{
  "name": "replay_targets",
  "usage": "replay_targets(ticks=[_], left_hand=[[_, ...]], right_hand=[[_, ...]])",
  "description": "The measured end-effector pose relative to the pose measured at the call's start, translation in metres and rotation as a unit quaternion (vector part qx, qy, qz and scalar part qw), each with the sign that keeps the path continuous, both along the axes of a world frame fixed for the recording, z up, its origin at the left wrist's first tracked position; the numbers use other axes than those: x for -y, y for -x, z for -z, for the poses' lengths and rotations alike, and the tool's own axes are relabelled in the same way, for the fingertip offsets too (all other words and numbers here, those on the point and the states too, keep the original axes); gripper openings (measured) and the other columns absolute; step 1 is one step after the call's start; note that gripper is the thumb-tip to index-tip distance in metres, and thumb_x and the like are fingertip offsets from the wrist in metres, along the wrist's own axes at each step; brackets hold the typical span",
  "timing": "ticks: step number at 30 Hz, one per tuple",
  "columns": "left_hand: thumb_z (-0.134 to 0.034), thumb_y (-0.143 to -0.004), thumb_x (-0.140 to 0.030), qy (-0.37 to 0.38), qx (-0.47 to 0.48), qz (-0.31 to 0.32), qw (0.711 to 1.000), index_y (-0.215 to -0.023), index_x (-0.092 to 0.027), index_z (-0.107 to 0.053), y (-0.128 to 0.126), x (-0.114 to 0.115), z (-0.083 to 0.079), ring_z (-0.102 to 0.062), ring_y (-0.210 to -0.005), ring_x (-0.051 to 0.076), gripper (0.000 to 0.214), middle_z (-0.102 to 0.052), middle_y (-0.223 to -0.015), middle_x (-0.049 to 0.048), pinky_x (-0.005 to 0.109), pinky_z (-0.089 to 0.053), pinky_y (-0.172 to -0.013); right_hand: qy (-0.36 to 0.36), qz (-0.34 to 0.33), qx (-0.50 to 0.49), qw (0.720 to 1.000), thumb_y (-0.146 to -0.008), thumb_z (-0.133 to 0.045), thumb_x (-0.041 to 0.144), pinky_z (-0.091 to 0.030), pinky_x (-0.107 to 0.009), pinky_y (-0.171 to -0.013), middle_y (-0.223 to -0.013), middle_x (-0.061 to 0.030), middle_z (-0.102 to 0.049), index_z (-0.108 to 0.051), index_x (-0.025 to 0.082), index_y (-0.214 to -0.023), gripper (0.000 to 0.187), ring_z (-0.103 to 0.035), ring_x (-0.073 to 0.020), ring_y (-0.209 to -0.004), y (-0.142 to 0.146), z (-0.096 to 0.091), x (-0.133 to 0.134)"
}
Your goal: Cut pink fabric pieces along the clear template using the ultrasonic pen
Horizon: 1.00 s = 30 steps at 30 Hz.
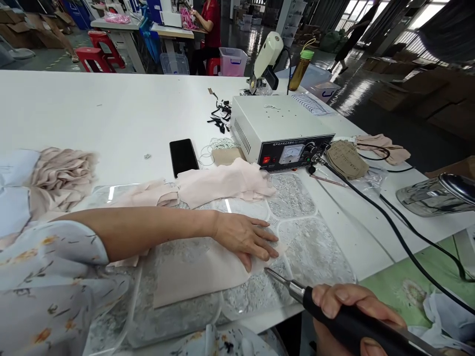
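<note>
My left hand [243, 237] lies flat with its fingers spread, pressing down a piece of pale pink fabric [196, 277]. That piece rests on a clear, grey-patterned mat [311, 247]. In my right hand [349, 299], at the lower right, is a black-handled ultrasonic tool [313, 302] with a pointed metal end. Its tip is close beside the fabric's right end, near my left fingertips; whether it touches cannot be made out. Beyond my left forearm lie more pink fabric pieces [226, 183].
Behind the mat stands a pale ultrasonic power unit [282, 123]; its black cable [371, 202] runs right. A phone [183, 155], black scraps [220, 116], a glass jar [426, 195] and a bottle [300, 71] are around. Stacked fabric [63, 173] lies left. A person in red [211, 24] sits beyond.
</note>
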<state>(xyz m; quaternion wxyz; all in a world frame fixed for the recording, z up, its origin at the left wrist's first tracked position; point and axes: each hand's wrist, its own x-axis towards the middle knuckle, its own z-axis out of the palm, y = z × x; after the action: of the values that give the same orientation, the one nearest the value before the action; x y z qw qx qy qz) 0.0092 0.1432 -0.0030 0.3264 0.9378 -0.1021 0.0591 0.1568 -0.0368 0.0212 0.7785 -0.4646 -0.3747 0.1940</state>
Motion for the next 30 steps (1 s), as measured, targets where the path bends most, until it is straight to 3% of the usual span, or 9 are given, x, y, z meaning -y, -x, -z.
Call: replay_targets(ticks=[4, 8, 14, 17, 24, 30], left_hand=[[-0.085, -0.069, -0.021, 0.031, 0.055, -0.011, 0.998, -0.078, -0.027, -0.067, 0.0004, -0.0007, 0.0007, -0.051, -0.129, 0.02, 0.02, -0.067, -0.121, -0.0067, 0.033, -0.029, -0.118], [-0.085, -0.07, -0.023, 0.058, 0.026, -0.036, 0.997, -0.075, -0.029, -0.066, 0.0003, -0.0014, 0.0007, -0.052, -0.128, 0.016, 0.021, -0.067, -0.119, -0.0104, 0.029, -0.03, -0.117], [-0.077, -0.079, -0.027, -0.013, 0.101, 0.013, 0.995, -0.079, -0.027, -0.065, -0.0012, -0.0034, 0.0041, -0.055, -0.126, 0.021, 0.012, -0.067, -0.123, -0.0031, 0.034, -0.035, -0.113], [-0.078, -0.079, -0.026, -0.031, 0.063, 0.023, 0.997, -0.08, -0.027, -0.065, -0.0016, -0.0039, 0.0035, -0.051, -0.129, 0.022, 0.013, -0.064, -0.127, -0.0024, 0.035, -0.031, -0.115], [-0.081, -0.074, -0.022, 0.01, 0.012, 0.013, 1.0, -0.078, -0.029, -0.066, -0.0018, -0.0038, 0.0008, -0.048, -0.132, 0.022, 0.017, -0.064, -0.126, -0.0065, 0.033, -0.027, -0.117], [-0.079, -0.077, -0.024, -0.052, 0.021, 0.035, 0.998, -0.089, -0.027, -0.067, -0.002, -0.0043, 0.0017, -0.046, -0.134, 0.026, 0.017, -0.061, -0.132, -0.0014, 0.038, -0.026, -0.118]], right_hand=[[0.017, 0.018, -0.02, 0.999, -0.072, -0.055, 0.03, -0.043, -0.034, -0.046, -0.07, -0.0001, -0.05, -0.057, 0.022, -0.079, 0.011, -0.044, -0.0145, -0.051, 0.0038, -0.0027, -0.0003], [0.013, 0.008, -0.006, 1.0, -0.072, -0.055, 0.031, -0.042, -0.034, -0.046, -0.071, -0.0004, -0.05, -0.057, 0.023, -0.081, 0.012, -0.044, -0.0151, -0.051, 0.0022, -0.0032, -0.0006], [0.017, 0.003, -0.005, 1.0, -0.074, -0.055, 0.03, -0.042, -0.032, -0.047, -0.073, -0.0001, -0.048, -0.057, 0.022, -0.08, 0.01, -0.044, -0.0137, -0.052, 0.0037, -0.0055, -0.001], [0.006, 0.004, -0.007, 1.0, -0.073, -0.054, 0.03, -0.041, -0.032, -0.046, -0.073, -0.0001, -0.048, -0.057, 0.022, -0.081, 0.011, -0.044, -0.0139, -0.052, 0.0052, -0.0057, -0.0029], [0.011, 0.005, -0.03, 0.999, -0.071, -0.051, 0.03, -0.037, -0.034, -0.047, -0.074, 0.0, -0.047, -0.057, 0.023, -0.083, 0.016, -0.041, -0.0141, -0.051, 0.0008, -0.0001, -0.0035], [0.004, -0.01, -0.026, 1.0, -0.07, -0.05, 0.028, -0.037, -0.034, -0.047, -0.073, -0.0001, -0.048, -0.058, 0.022, -0.083, 0.017, -0.042, -0.0143, -0.052, -0.0017, 0.001, -0.0044]])
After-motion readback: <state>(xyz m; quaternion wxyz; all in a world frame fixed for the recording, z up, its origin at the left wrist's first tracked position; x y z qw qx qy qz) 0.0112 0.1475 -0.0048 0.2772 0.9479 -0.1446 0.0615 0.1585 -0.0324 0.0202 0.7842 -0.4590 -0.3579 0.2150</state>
